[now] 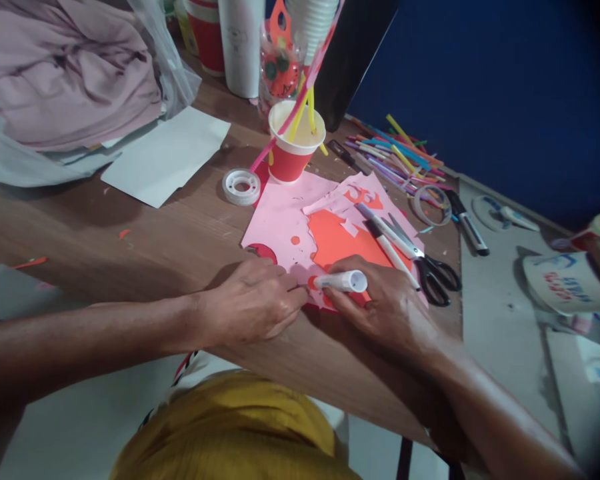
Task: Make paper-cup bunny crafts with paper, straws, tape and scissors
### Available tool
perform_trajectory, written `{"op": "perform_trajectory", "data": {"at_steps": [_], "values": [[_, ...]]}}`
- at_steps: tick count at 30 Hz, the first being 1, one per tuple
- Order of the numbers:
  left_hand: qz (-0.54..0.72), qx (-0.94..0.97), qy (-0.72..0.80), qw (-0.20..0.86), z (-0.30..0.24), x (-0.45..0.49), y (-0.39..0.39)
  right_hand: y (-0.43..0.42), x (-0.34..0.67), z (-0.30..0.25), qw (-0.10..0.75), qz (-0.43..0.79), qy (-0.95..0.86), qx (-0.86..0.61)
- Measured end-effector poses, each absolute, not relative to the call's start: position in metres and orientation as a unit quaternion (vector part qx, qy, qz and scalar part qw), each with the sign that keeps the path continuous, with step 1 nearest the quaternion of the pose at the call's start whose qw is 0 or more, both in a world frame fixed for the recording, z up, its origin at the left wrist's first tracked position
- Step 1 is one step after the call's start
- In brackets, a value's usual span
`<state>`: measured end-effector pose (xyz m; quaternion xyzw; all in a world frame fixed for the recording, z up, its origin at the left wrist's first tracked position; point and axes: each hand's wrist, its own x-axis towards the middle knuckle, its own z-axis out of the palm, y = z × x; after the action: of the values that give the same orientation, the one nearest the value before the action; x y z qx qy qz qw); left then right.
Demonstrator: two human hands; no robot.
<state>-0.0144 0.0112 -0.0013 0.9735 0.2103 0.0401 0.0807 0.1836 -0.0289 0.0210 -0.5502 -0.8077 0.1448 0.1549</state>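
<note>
My right hand (380, 300) is closed around a white marker (347, 281), its end pointing left. A small orange-red spot (312, 283) shows at that end, beside the fingertips of my left hand (260, 300). My left fingers are curled together low over the paper; what they pinch, if anything, is hidden. Under both hands lie pink paper (280, 217) with cut edges and a sheet of orange paper (325, 233). Black-handled scissors (435, 277) and another white marker (391, 252) rest on the papers, just beyond my right hand.
A red and white paper cup (290, 160) holding pipe cleaners stands behind the papers, beside a tape roll (241, 187). Several colourful pipe cleaners (405, 157) lie back right, near a black marker (467, 223). White card (167, 157) and bagged pink cloth (75, 73) are at left.
</note>
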Motion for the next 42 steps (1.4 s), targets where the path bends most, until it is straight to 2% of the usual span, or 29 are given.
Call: {"op": "perform_trajectory", "data": {"at_steps": [8, 20, 27, 33, 42], "values": [[0.051, 0.973, 0.204, 0.089, 0.001, -0.013, 0.013, -0.025, 0.185, 0.015, 0.191, 0.143, -0.809, -0.536], [0.086, 0.972, 0.205, 0.074, -0.004, -0.015, 0.012, -0.025, 0.184, 0.019, 0.172, 0.219, -0.808, -0.520], [0.076, 0.972, 0.210, 0.073, -0.003, -0.015, 0.012, -0.026, 0.185, 0.023, 0.142, 0.183, -0.813, -0.533], [0.066, 0.972, 0.215, 0.070, -0.001, -0.015, 0.011, -0.026, 0.189, 0.015, 0.159, 0.138, -0.810, -0.547], [0.074, 0.972, 0.210, 0.070, -0.003, -0.015, 0.012, -0.021, 0.185, 0.013, 0.182, 0.167, -0.809, -0.534]]}}
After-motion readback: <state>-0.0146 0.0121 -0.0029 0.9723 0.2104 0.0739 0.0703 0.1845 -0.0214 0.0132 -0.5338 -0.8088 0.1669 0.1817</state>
